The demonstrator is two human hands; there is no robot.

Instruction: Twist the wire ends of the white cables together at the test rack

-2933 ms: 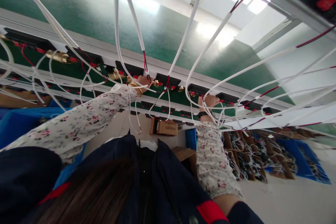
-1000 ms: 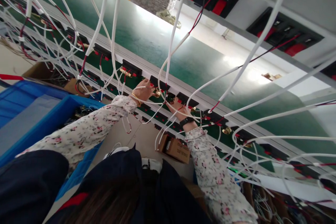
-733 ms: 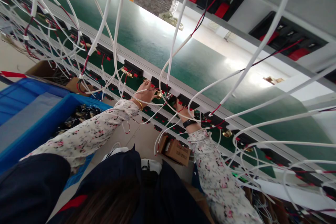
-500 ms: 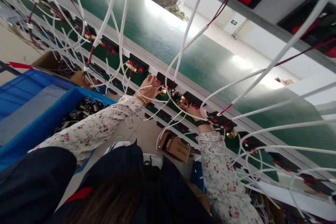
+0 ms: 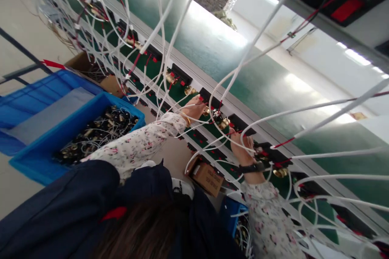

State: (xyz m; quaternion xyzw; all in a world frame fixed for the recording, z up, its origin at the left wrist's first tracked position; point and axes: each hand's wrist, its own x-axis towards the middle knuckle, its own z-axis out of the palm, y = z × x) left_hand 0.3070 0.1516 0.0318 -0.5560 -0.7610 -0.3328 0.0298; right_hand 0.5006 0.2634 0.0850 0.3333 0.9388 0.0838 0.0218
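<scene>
Two black terminals with red tabs, left one (image 5: 211, 98) and right one (image 5: 243, 124), sit on the rail (image 5: 196, 68) in front of you. Your left hand (image 5: 194, 107) is at the left one, fingers bent and narrow; your right hand (image 5: 241, 143) is at the right one, also narrow. Can't tell if either grips anything. Brass fitting (image 5: 224, 123) between your hands. White cables (image 5: 288, 110) loop around them. Green counter (image 5: 267, 83) beyond the rail. Carton (image 5: 209, 180) below; blue bin (image 5: 54, 141) of parts (image 5: 103, 133) to your left.
</scene>
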